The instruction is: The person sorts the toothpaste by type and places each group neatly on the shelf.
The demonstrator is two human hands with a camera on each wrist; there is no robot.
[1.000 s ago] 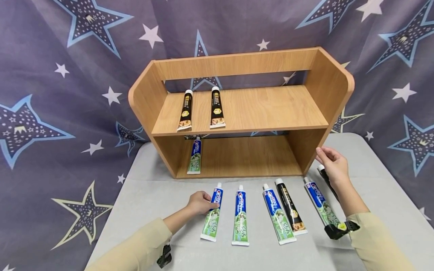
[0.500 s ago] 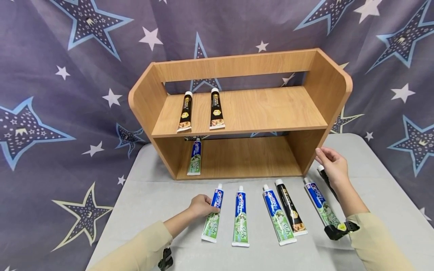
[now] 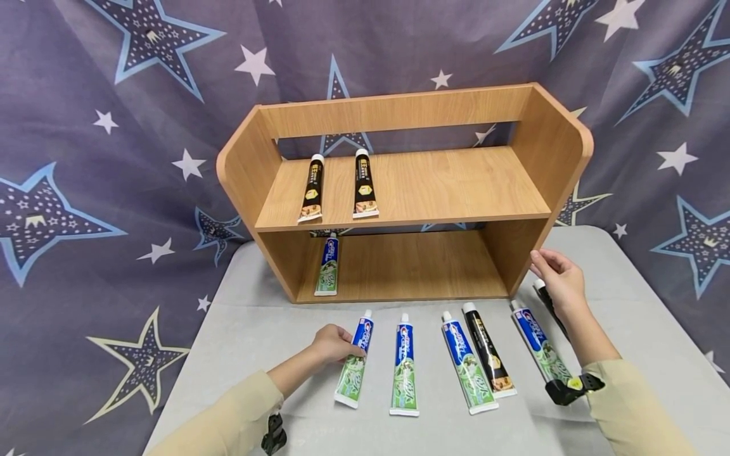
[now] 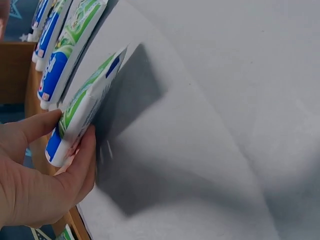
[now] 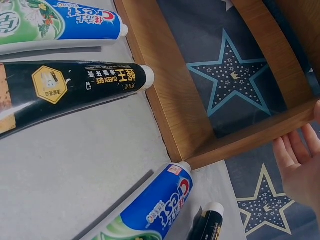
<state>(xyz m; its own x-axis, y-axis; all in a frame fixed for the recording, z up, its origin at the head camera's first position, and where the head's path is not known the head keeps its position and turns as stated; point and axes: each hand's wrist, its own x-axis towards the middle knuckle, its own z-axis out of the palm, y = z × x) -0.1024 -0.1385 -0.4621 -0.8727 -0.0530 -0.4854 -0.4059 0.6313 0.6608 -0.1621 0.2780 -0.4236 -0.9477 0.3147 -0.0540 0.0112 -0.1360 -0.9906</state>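
The left hand (image 3: pixel 332 345) pinches a blue-and-green toothpaste tube (image 3: pixel 350 381) over the table (image 3: pixel 245 323), before the wooden shelf (image 3: pixel 456 183); its long axis runs forward, cap shelfward, leaning slightly right. Rightward, a black tube (image 5: pixel 75 95) reads "QUEEN BEE", another blue-green tube (image 5: pixel 155 210) "Crest". The right hand (image 3: pixel 561 285) grips the shelf's right side panel (image 3: pixel 550 139).

- Looks like a small indoor recording corner; hard to tell whether in home or lab.
- Has a star-printed curtain (image 3: pixel 422 28) hanging behind.
- Has a grey table (image 3: pixel 450 436) with a wooden shelf (image 3: pixel 456 183) on it.
- Shows a black camera (image 3: pixel 564 391) at each sleeve (image 3: pixel 639 405).
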